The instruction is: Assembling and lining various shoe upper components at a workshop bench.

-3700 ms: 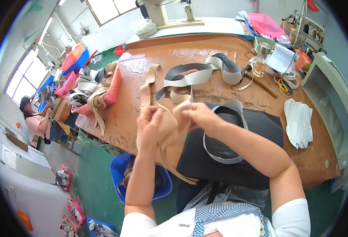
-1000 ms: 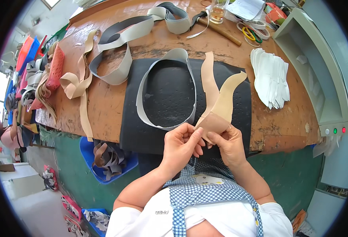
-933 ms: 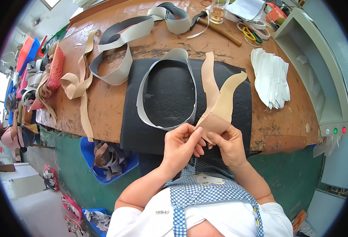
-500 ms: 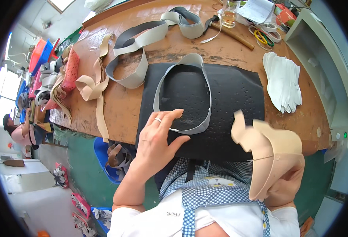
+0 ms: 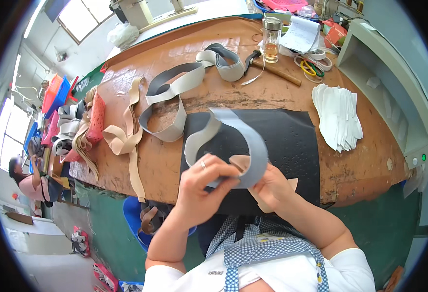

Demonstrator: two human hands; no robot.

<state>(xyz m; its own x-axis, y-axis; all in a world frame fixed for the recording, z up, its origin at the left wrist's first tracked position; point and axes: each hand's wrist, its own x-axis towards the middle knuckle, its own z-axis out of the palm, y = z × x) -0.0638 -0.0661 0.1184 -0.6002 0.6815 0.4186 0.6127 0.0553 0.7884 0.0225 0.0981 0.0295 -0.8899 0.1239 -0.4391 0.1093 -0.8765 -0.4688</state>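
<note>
My left hand [image 5: 200, 184] is closed in a pinch on the lower edge of a grey looped strip [image 5: 257, 148], held up above a black mat [image 5: 294, 146]. The loop stands partly twisted, its far side blurred by motion. Just right of it, my right hand [image 5: 276, 189] is closed on a beige cut piece [image 5: 259, 199], whose ends stick out on either side of the hand. The fingertips of my right hand are partly hidden behind the strip, so whether they also grip it is unclear.
Grey strips [image 5: 172, 127] and beige strips [image 5: 133, 134] lie to the left. A stack of white cut pieces [image 5: 338, 117] is at the right. Farther back are a hammer [image 5: 279, 74], a glass bottle [image 5: 271, 41] and scissors [image 5: 309, 69]. A person [image 5: 29, 180] works at far left.
The grey loop has been lifted off the mat by my left hand. My right hand has brought the beige piece inward from the right, against the loop. The view has tilted up.
</note>
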